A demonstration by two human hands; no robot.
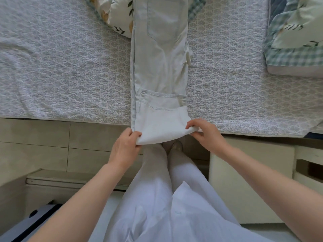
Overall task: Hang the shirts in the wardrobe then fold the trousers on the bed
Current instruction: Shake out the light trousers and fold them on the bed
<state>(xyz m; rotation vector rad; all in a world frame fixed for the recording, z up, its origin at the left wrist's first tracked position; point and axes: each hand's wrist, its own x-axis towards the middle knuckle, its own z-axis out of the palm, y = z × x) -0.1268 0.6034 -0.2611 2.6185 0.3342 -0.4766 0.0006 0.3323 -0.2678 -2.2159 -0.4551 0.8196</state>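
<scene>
Nearest the camera, the person stands right up against the bed (70, 75), close enough for both arms to reach its edge without leaning. The 2 hands sit just past that edge, set apart on the near end of the trousers (159, 67). The left hand (128, 145) is clamped on the left corner, fingers curled under the cloth and thumb on top. The right hand (206, 132) pinches the right corner the same way. Gripping at both corners keeps the end stretched flat and square, which I judge is the point: a fold carried from 2 corners lands straight. This near end hangs slightly off the mattress, lifted by the hands. Just beyond them a stitched hem (162, 93) lies across the legs, so the bottom part looks already doubled back once, though the exact layering is hard to tell. Further on, the trousers run straight away across the bed as 1 narrow strip, legs laid one on the other, which suits folding end to end. A back pocket (164, 20) faces up at the far end. There the cloth rests against a leaf-print pillow (118, 14). A checked quilt (293, 55) lies well apart at the far right, out of the folding path.
</scene>
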